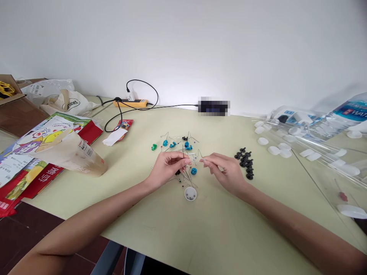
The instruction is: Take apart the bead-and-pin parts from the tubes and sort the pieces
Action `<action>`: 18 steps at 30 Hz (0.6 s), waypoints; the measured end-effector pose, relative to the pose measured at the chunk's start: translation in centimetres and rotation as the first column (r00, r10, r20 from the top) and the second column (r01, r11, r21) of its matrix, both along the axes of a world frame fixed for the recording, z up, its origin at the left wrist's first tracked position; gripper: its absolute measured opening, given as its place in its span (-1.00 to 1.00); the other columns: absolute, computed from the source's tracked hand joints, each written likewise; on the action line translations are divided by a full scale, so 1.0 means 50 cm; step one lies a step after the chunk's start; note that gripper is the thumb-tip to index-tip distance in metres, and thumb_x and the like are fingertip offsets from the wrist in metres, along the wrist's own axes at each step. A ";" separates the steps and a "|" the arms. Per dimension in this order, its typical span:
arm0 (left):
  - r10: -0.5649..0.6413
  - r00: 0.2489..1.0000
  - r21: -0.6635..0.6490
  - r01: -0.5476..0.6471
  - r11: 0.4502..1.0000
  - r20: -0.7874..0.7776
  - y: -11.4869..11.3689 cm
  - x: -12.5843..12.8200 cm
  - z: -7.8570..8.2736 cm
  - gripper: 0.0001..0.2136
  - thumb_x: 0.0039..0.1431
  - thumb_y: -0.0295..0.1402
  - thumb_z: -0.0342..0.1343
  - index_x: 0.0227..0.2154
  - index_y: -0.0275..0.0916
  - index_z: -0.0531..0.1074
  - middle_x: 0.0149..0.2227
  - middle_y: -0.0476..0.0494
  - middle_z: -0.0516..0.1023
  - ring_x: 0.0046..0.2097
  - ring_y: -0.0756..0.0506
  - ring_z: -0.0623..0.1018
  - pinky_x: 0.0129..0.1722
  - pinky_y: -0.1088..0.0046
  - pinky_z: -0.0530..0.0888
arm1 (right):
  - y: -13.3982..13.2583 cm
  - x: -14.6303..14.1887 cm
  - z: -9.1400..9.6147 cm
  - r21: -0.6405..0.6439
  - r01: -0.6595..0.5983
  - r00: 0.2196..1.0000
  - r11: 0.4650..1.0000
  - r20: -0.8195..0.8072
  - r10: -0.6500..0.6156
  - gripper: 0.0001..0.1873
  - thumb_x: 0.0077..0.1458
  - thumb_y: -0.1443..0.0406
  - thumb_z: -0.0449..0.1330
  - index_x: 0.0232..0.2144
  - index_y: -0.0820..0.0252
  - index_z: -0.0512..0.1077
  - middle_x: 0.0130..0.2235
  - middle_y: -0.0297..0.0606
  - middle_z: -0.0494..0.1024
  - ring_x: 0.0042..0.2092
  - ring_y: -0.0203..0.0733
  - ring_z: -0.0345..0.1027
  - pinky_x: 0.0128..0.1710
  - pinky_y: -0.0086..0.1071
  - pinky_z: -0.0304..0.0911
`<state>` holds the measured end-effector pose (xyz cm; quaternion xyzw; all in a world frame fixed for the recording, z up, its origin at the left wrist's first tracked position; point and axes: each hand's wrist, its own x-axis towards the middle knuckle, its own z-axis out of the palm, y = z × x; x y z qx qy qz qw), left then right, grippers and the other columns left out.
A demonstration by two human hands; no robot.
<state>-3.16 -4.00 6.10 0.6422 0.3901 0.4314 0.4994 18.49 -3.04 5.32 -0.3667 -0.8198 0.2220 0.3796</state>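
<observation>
Over the small parts, my left hand (172,166) is closed in a pinch, with a thin metal rod (183,150) standing up from its fingers. My right hand (225,168) pinches a thin bent wire (200,154), a short gap away. Between and below the hands lie a blue plastic part (194,171) and several loose metal wires. A small white cap (190,194) holding tiny beads sits nearer to me. Just beyond my left hand are more blue parts (172,144), a green part (154,146) and a small black part (185,138).
Black plastic pieces (246,162) are heaped right of my right hand. Farther right, white caps (273,150) lie with clear plastic near a water bottle (348,110). A drink cup (86,154) stands left on printed bags (17,183). At the back are a yellow power strip (137,103) and cables.
</observation>
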 end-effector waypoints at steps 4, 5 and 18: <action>-0.284 0.951 -0.128 0.268 0.955 -0.125 0.001 -0.003 0.002 -0.81 0.10 -0.27 0.14 -0.42 -0.32 0.52 -0.43 -0.08 0.50 -0.49 0.06 0.39 -0.48 0.55 0.40 | 0.037 0.023 -0.038 -0.062 0.107 0.989 0.992 -0.092 -0.112 -0.76 0.21 0.25 0.05 -0.39 0.18 0.47 -0.47 -0.32 0.43 -0.54 -0.33 0.22 -0.47 -0.41 0.14; -0.343 0.921 -0.122 0.325 0.938 -0.187 0.001 -0.003 0.001 -0.82 0.10 -0.28 0.13 -0.41 -0.31 0.52 -0.43 -0.08 0.51 -0.49 0.06 0.40 -0.48 0.56 0.38 | 0.043 0.025 -0.044 -0.122 0.120 0.985 0.985 -0.111 -0.133 -0.76 0.20 0.23 0.05 -0.39 0.18 0.47 -0.46 -0.32 0.43 -0.55 -0.34 0.21 -0.50 -0.41 0.14; -0.335 0.816 0.091 0.423 0.902 -0.472 -0.003 -0.006 0.007 -0.78 0.23 -0.31 0.01 -0.28 -0.26 0.54 -0.38 -0.07 0.54 -0.40 0.04 0.43 -0.42 0.56 0.30 | 0.062 0.029 -0.055 -0.423 0.038 0.968 0.905 -0.211 -0.139 -0.72 0.15 0.13 0.10 -0.36 0.20 0.48 -0.45 -0.32 0.42 -0.54 -0.34 0.16 -0.53 -0.42 0.11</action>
